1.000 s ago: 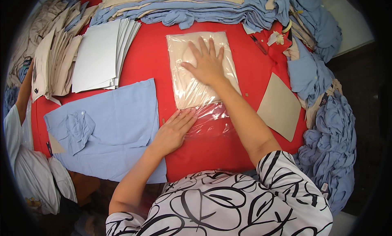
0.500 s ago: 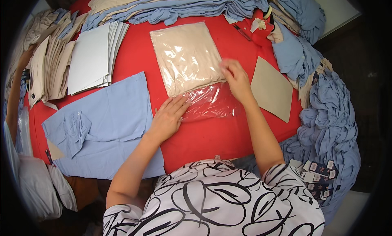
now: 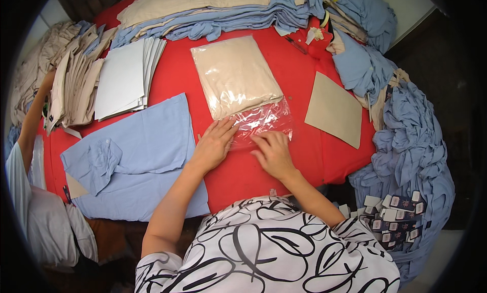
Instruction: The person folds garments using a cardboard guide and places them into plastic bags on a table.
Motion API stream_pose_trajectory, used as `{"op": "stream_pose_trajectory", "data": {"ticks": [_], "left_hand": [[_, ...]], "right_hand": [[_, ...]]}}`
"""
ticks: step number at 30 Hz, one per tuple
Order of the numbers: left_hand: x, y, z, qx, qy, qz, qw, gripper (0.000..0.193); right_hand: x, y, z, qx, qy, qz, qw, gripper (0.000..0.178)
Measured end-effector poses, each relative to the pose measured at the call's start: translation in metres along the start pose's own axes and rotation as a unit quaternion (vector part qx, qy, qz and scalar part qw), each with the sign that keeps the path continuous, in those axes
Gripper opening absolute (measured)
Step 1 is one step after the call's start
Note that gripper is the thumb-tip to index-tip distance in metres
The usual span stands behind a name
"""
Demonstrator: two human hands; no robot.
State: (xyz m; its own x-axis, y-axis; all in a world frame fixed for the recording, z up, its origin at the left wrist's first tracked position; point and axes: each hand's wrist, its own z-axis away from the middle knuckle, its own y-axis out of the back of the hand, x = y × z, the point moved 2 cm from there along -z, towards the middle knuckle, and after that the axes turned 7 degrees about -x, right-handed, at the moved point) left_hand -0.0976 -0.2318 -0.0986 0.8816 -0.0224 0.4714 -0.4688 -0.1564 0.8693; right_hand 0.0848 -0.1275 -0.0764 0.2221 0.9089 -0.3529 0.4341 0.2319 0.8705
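Observation:
A beige folded garment (image 3: 238,75) lies inside a clear plastic bag (image 3: 269,121) in the middle of the red table. The bag's loose end lies toward me, past the garment's near edge. My left hand (image 3: 215,143) rests flat on the left side of that loose end, fingers stretched out and holding nothing. At its near right part is my right hand (image 3: 274,153), with fingers bent over the plastic and thumb apart from them. Left of my left hand, a light blue shirt (image 3: 147,135) is spread out, with a beige board (image 3: 77,188) partly under it.
White boards (image 3: 119,80) are stacked at the left, beside upright folded beige garments (image 3: 83,90). A tan board (image 3: 335,110) lies right. Blue and beige garments (image 3: 238,16) line the back; blue garments with tags (image 3: 398,219) hang right. Another person's arm (image 3: 38,108) reaches in at left.
My right hand has moved from the bag's right side down toward me, to its loose end. My left hand stays on the plastic. The other person's arm at the left has shifted.

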Motion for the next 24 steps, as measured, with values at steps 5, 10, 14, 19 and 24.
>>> {"op": "stream_pose_trajectory", "data": {"ticks": [5,10,14,19,24], "left_hand": [[0.004,0.002,0.000,-0.006,0.007,-0.016,1.000,0.042],[0.009,-0.003,-0.003,-0.008,0.041,-0.034,0.999,0.044],[0.003,-0.002,-0.003,-0.007,0.050,-0.036,0.998,0.043],[-0.004,0.009,0.002,-0.080,0.048,0.058,0.994,0.043],[-0.008,0.027,-0.005,-0.147,0.059,0.168,0.973,0.045]], "right_hand": [[0.040,0.014,0.025,0.055,-0.024,0.020,0.998,0.016],[0.037,0.035,0.029,0.074,0.065,0.020,0.995,0.009],[0.043,0.057,0.043,0.073,0.032,0.028,0.996,0.014],[0.046,0.060,0.052,0.060,-0.085,0.064,0.993,0.028],[0.092,0.023,0.036,0.079,-0.123,0.034,0.989,0.027]]}}
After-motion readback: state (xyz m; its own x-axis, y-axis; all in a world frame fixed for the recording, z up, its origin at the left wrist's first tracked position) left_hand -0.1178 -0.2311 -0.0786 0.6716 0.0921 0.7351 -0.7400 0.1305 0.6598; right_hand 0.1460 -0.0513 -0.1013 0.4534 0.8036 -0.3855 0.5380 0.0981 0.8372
